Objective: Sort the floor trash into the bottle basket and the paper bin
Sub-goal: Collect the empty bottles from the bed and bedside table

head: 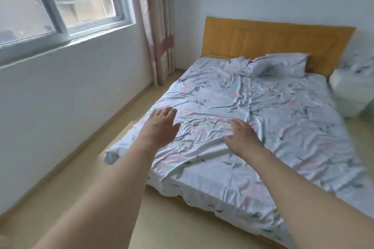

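Observation:
Both my arms reach forward over the near corner of a bed. My left hand (pixel 160 125) hovers palm down with fingers spread and holds nothing. My right hand (pixel 241 136) is also empty, its fingers apart, just above the wrinkled floral sheet (pixel 263 107). No trash, bottle basket or paper bin shows in this view. The strip of beige floor (pixel 85 170) between bed and wall has nothing lying on it.
The bed (pixel 253 168) fills the middle and right, with a pillow (pixel 281 64) and a wooden headboard (pixel 273 36) at the far end. A window (pixel 60 0) and white wall stand on the left, a curtain (pixel 159 26) in the corner. A white object (pixel 352 95) sits at the right edge.

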`<act>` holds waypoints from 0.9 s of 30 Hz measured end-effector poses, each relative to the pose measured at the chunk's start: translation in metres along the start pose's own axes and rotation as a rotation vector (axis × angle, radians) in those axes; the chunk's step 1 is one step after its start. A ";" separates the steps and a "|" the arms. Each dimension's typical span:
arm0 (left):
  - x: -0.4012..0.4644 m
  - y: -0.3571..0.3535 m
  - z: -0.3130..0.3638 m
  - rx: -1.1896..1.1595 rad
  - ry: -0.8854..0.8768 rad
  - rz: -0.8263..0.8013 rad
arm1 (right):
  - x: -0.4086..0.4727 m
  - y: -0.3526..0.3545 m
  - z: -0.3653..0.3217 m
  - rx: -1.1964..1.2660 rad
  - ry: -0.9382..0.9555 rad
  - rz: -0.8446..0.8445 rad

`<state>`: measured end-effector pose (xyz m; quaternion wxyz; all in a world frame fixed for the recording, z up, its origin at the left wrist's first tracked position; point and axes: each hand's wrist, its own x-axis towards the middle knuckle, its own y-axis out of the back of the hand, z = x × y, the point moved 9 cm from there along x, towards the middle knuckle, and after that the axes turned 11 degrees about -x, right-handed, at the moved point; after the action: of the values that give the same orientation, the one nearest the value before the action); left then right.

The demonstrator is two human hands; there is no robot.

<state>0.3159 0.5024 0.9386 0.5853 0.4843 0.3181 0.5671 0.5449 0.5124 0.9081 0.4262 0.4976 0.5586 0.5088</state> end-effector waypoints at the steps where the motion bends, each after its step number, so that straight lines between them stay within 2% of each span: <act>1: 0.019 -0.013 0.037 -0.011 -0.060 -0.016 | -0.005 0.009 0.039 0.003 -0.055 0.014; 6: 0.093 -0.085 0.210 -0.055 -0.295 -0.084 | -0.034 0.043 0.213 0.014 -0.267 0.074; 13: 0.176 -0.159 0.389 -0.027 -0.549 -0.173 | -0.044 0.070 0.401 0.034 -0.429 0.095; 17: 0.232 -0.178 0.451 -0.019 -0.617 -0.188 | -0.022 0.086 0.471 0.066 -0.493 0.116; 22: 0.300 -0.230 0.490 -0.023 -0.609 -0.244 | 0.012 0.084 0.530 0.099 -0.511 0.142; 27: 0.363 -0.274 0.563 -0.129 -0.611 -0.271 | 0.013 0.093 0.618 0.055 -0.649 0.136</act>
<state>0.9882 0.7703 0.9338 0.7530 0.5473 0.1530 0.3316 1.1614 0.6136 0.9268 0.5335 0.6811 0.3727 0.3355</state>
